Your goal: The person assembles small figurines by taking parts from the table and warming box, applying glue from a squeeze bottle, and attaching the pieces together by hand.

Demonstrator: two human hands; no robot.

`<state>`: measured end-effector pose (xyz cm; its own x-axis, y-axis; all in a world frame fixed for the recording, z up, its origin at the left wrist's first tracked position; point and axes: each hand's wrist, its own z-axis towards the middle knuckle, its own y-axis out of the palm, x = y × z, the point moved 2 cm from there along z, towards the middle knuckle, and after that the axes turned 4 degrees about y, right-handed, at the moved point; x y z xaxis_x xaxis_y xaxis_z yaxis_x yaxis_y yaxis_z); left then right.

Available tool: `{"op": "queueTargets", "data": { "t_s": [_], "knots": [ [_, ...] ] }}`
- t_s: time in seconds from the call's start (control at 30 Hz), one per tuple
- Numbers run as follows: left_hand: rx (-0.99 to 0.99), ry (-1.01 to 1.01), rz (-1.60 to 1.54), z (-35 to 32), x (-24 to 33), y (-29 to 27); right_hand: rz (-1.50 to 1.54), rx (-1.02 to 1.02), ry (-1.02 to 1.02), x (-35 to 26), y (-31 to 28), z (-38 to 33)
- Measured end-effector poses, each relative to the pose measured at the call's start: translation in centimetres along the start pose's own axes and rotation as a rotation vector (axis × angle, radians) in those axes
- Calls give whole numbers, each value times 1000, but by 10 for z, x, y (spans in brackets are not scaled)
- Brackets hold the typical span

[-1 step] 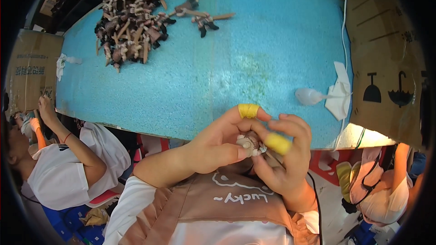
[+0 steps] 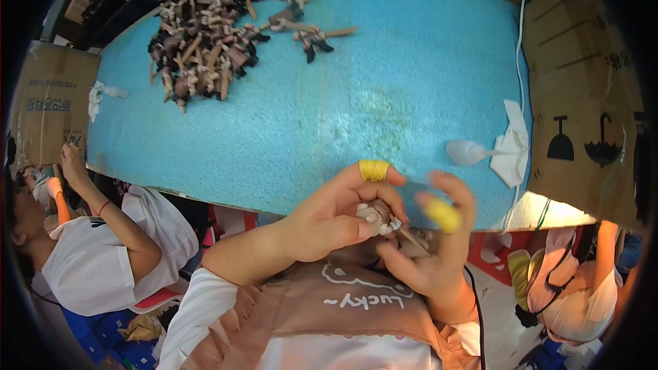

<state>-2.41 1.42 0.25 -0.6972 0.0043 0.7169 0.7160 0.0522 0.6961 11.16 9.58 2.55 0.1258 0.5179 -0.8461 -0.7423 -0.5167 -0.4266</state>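
Note:
A small brown and cream figurine (image 2: 379, 218) is pinched between the thumb and fingers of my left hand (image 2: 336, 212), just past the table's near edge. A thin tan stick (image 2: 413, 240) juts out from its lower right side. My right hand (image 2: 435, 240) is beside the figurine with thumb and fingers spread, holding nothing. Yellow tape wraps a finger on each hand; the right one is blurred. At the far left of the blue table (image 2: 274, 144) lies a heap of similar figurines (image 2: 205, 41) with flat tan sticks. A few more figurines (image 2: 312, 38) lie right of the heap.
A clear bulb-shaped bottle (image 2: 467, 152) lies at the right on white paper (image 2: 510, 147). Cardboard boxes stand at the right (image 2: 576, 89) and left (image 2: 51, 89) ends. A white cord (image 2: 522, 62) runs along the right edge. Co-workers sit at left (image 2: 113, 253) and right (image 2: 576, 288).
My right hand has moved a little right, off the figurine, and its fingers have spread. My left hand keeps its grip, and the view has shifted slightly.

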Motion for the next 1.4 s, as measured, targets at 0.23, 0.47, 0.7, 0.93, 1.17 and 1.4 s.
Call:
{"op": "queueTargets", "data": {
  "t_s": [0.23,0.47,0.7,0.93,1.17,1.4],
  "knots": [
    [105,-342,683,37,62,-40,-354,267,0,30,-36,10],
    [443,740,962,102,204,-47,-568,92,52,41,-14,19],
    [614,-271,2132,96,128,-75,-321,99,28,55,-16,14],
    [406,-107,1952,79,108,-62,-297,155,-80,53,-15,8],
    [332,18,905,28,52,-54,494,304,347,55,-30,-15],
    [235,28,-248,11,-7,-12,810,175,235,19,-24,-31]
  ]
}}
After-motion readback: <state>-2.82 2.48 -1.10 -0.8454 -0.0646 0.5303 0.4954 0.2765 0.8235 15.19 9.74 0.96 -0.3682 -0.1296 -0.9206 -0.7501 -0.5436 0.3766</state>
